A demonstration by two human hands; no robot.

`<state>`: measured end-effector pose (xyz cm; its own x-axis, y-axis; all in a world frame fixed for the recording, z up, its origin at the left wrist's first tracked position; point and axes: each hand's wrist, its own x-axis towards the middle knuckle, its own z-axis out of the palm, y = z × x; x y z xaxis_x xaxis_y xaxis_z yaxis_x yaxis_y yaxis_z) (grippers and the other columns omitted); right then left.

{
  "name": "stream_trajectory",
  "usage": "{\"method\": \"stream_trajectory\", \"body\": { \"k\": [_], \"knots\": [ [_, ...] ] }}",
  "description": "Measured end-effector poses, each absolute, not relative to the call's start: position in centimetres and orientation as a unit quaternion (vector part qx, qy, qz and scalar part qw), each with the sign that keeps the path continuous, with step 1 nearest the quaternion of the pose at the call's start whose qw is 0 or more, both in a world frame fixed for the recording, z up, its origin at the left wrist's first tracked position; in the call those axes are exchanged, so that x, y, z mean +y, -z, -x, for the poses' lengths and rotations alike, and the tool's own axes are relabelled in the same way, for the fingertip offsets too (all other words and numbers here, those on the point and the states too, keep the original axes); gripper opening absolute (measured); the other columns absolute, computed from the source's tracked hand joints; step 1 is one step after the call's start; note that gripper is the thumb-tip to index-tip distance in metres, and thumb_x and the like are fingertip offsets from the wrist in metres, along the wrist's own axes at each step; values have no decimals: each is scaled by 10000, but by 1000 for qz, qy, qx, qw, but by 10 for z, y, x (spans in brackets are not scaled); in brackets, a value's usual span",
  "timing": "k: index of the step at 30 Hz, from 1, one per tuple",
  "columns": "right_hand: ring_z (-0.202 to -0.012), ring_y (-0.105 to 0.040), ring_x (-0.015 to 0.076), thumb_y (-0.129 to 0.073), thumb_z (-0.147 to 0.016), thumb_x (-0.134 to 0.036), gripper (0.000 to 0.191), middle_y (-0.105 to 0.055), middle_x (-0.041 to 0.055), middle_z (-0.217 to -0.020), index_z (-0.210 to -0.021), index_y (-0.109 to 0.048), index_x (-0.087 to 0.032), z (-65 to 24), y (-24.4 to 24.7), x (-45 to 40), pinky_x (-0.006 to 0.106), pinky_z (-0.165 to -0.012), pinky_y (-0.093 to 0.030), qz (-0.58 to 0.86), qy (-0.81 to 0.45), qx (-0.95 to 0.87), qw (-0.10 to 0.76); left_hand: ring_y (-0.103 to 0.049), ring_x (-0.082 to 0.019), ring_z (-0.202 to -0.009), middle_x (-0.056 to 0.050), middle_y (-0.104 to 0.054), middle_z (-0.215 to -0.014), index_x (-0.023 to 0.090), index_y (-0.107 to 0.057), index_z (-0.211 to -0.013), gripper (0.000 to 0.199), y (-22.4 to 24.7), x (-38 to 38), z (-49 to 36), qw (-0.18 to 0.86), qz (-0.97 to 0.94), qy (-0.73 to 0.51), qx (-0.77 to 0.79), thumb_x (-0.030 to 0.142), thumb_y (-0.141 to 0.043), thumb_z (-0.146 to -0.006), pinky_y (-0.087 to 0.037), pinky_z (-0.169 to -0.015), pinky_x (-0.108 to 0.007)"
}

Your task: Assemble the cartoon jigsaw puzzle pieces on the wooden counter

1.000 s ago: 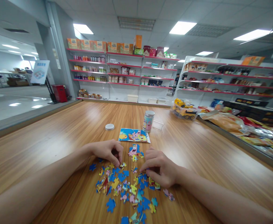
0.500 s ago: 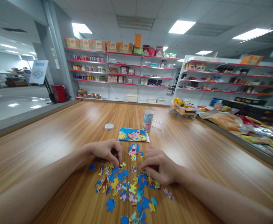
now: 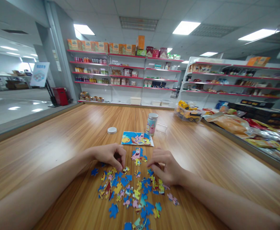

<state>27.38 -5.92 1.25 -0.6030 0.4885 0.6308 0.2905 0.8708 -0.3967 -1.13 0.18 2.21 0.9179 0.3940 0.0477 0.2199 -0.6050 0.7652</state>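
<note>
My left hand point(image 3: 110, 156) rests on the table with curled fingers, thumb and index tips pinched at the edge of a small yellow-and-white puzzle piece point(image 3: 126, 170). Opposite it, my right hand point(image 3: 165, 165) is closed, its bent fingertips just above a blue puzzle piece point(image 3: 150, 172); whatever they may hold is hidden. Between the hands lies a small joined part of the puzzle point(image 3: 137, 154) with a pink cartoon figure. Many loose pieces point(image 3: 123, 181), blue, yellow, pink and red, are scattered closer to me. Beyond the joined part lies a picture card point(image 3: 137, 139).
A tin with a cartoon print point(image 3: 151, 124) stands behind the card, next to a thin clear frame-like object point(image 3: 162, 128). A white lid point(image 3: 112, 130) lies left of them. A clear bin of yellow toy trucks point(image 3: 189, 112) and snack packets point(image 3: 235, 124) are at the right.
My right hand has shifted slightly right and away from me, uncovering more of the yellow and blue pieces beneath it. My left hand and the joined puzzle part have stayed put.
</note>
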Motion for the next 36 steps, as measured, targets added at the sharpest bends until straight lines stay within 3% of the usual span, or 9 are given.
{"method": "stream_trajectory", "body": {
  "k": [6,10,15,19,25,32,36],
  "knots": [
    [-582,-529,124,-518,-725,-116,240,-636,42,-698,-822,-737,-131,-279,-10,-52,221,-510,-359,284,-305,-854,311,-515,-127,-654,-3,-617,-691,179,-767,-868,283,-18,0,10,438,-871,-122,187,438,-802,-760,-404,-617,-226],
    [-602,-522,127,-520,-657,-60,275,-621,24,-662,-798,-742,-140,-276,-10,-52,236,-568,-390,264,-273,-877,294,-462,-111,-597,13,-554,-665,172,-759,-980,347,-13,-4,3,435,-866,-147,199,422,-813,-746,-368,-549,-216],
    [-638,-533,138,-542,-676,-58,260,-637,19,-657,-802,-743,-163,-274,-11,-56,278,-664,-418,250,-217,-899,288,-515,-144,-685,-29,-641,-725,199,-788,-900,218,-13,-12,-8,414,-886,-134,160,389,-782,-794,-395,-606,-235],
    [-610,-514,127,-541,-680,-102,240,-611,15,-649,-806,-740,-149,-275,-12,-54,255,-608,-394,248,-262,-887,287,-538,-159,-714,-42,-663,-747,207,-790,-887,210,-15,-15,-11,418,-887,-130,146,401,-767,-810,-413,-634,-244],
    [-585,-488,114,-506,-637,-108,344,-582,9,-666,-878,-749,-134,-278,-15,-51,217,-522,-342,234,-351,-864,276,-460,-119,-602,11,-542,-654,223,-721,-1150,373,-13,-15,-9,405,-886,-133,180,380,-762,-814,-345,-524,-214],
    [-617,-546,128,-510,-660,-51,289,-661,22,-681,-806,-739,-148,-272,-11,-55,265,-646,-428,241,-234,-900,279,-611,-182,-814,-63,-737,-914,223,-774,-1010,190,-16,-16,-13,426,-882,-138,146,309,-740,-844,-487,-740,-268],
    [-612,-560,131,-514,-658,-33,267,-669,15,-664,-759,-726,-160,-272,-7,-54,261,-645,-440,256,-205,-898,293,-634,-186,-816,-66,-749,-901,222,-780,-988,157,-17,-16,-13,431,-882,-139,131,287,-735,-852,-504,-763,-282]
  ]
}}
